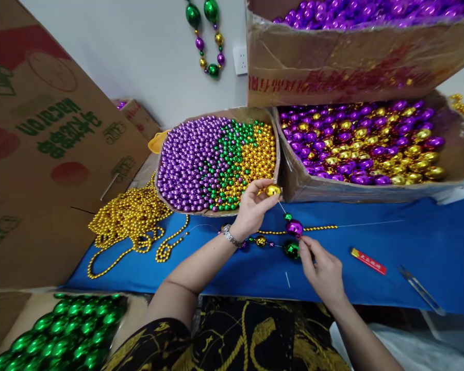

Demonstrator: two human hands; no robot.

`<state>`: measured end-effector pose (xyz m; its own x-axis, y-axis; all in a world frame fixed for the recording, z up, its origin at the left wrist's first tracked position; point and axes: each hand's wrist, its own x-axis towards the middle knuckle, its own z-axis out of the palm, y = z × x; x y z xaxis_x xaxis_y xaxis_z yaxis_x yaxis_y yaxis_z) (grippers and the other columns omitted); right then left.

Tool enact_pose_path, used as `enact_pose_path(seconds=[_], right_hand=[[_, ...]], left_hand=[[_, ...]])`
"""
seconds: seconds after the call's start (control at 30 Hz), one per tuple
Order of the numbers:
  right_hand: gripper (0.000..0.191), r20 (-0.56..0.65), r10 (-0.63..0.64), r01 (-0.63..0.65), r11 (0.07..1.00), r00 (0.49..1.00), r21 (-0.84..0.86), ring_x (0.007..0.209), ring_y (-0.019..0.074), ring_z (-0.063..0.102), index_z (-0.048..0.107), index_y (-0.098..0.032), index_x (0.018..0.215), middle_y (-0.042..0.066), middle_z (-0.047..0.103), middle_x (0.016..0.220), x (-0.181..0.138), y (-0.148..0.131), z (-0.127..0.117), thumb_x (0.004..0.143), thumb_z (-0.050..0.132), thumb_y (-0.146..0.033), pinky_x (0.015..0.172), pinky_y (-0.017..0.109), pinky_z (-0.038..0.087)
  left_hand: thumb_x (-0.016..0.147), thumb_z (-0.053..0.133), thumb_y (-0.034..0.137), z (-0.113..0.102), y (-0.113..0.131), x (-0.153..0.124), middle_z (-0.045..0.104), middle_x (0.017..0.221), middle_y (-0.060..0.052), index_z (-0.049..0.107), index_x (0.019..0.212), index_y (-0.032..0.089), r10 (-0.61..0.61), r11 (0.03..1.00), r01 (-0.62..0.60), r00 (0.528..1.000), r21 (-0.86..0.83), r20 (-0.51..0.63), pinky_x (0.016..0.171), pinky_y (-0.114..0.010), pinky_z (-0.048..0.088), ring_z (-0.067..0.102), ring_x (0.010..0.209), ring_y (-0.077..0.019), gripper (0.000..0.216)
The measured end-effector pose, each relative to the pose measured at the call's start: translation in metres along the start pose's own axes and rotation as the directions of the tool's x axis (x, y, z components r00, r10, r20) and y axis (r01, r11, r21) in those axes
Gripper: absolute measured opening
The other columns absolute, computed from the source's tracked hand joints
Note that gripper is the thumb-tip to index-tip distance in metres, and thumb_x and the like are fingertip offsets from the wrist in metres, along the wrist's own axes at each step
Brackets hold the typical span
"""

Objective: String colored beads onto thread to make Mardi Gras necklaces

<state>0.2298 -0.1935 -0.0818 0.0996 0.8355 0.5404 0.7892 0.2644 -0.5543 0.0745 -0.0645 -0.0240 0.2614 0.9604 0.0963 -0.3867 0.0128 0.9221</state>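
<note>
My left hand (255,206), a watch at its wrist, pinches a shiny gold bead (273,190) at the front right rim of a box of small beads. A thread runs from it down to a small green bead (288,217) and a larger purple bead (294,228). My right hand (324,270) has its fingertips closed on the bead strand just below the purple bead. Beside those fingers, a large green bead (291,249) lies on the blue cloth. More of the strand, with a gold bead (260,240), stretches left, partly behind my left wrist.
Small purple, green and gold beads fill a box (277,149); a larger box (355,190) holds purple and gold ones. Gold bead chains (127,221) are heaped left. A red packet (368,261) and snips (421,290) lie right. Large green beads (73,330) sit lower left.
</note>
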Motion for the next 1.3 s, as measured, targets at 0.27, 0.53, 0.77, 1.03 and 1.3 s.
enact_pose_path(seconds=[0.27, 0.53, 0.77, 1.03, 1.3], right_hand=[[0.015, 0.051, 0.07, -0.072, 0.997, 0.996, 0.037, 0.059, 0.0118, 0.07, 0.061, -0.019, 0.101, 0.0, 0.074, 0.076, -0.003, 0.0, 0.003, 0.096, 0.051, -0.029, 0.057, 0.019, 0.053], [0.012, -0.046, -0.085, 0.081, 0.993, 0.995, -0.085, 0.062, 0.0124, 0.07, 0.063, -0.017, 0.099, 0.003, 0.075, 0.079, -0.006, 0.006, 0.008, 0.095, 0.054, -0.024, 0.065, 0.02, 0.053], [0.018, 0.035, 0.067, -0.067, 0.998, 0.997, -0.01, 0.059, 0.0124, 0.069, 0.062, -0.019, 0.097, 0.001, 0.073, 0.074, -0.007, 0.008, 0.011, 0.097, 0.049, -0.03, 0.059, 0.02, 0.052], [0.026, 0.193, 0.208, -0.238, 0.96, 0.959, 0.145, 0.07, 0.0172, 0.073, 0.06, -0.02, 0.105, 0.004, 0.075, 0.085, -0.01, 0.009, 0.013, 0.098, 0.042, -0.037, 0.066, 0.025, 0.058], [0.028, 0.296, 0.344, -0.434, 0.836, 0.891, 0.337, 0.081, 0.0186, 0.074, 0.06, -0.021, 0.099, 0.007, 0.075, 0.099, -0.012, 0.014, 0.014, 0.095, 0.047, -0.046, 0.074, 0.029, 0.06]], left_hand=[[0.069, 0.082, 0.032, -0.005, -0.011, -0.014, 0.061, 0.112, -0.005, 0.052, 0.113, 0.024, 0.02, 0.998, -0.026, 0.995, 0.055, 0.096, 0.09, -0.035, 0.053, 0.065, 0.103, -0.0193, 0.054], [0.07, 0.081, 0.029, -0.01, -0.013, -0.018, 0.061, 0.107, -0.005, 0.049, 0.109, 0.022, 0.05, 0.997, -0.055, 0.994, 0.059, 0.099, 0.086, -0.032, 0.054, 0.066, 0.1, -0.0178, 0.051], [0.075, 0.078, 0.022, -0.015, -0.014, -0.026, 0.061, 0.105, -0.005, 0.05, 0.11, 0.021, 0.192, 0.971, -0.215, 0.963, 0.109, 0.189, 0.085, -0.028, 0.056, 0.065, 0.104, -0.0176, 0.046], [0.079, 0.076, 0.031, -0.011, -0.017, -0.036, 0.062, 0.112, -0.009, 0.05, 0.113, 0.02, 0.162, 0.978, -0.184, 0.967, 0.1, 0.199, 0.088, -0.031, 0.055, 0.064, 0.105, -0.0184, 0.044], [0.093, 0.052, 0.028, -0.06, 0.025, 0.023, 0.067, 0.11, -0.011, 0.058, 0.112, 0.016, 0.224, 0.5, -0.294, 0.952, 0.814, 0.206, 0.092, -0.037, 0.049, 0.062, 0.103, -0.0205, 0.023]])
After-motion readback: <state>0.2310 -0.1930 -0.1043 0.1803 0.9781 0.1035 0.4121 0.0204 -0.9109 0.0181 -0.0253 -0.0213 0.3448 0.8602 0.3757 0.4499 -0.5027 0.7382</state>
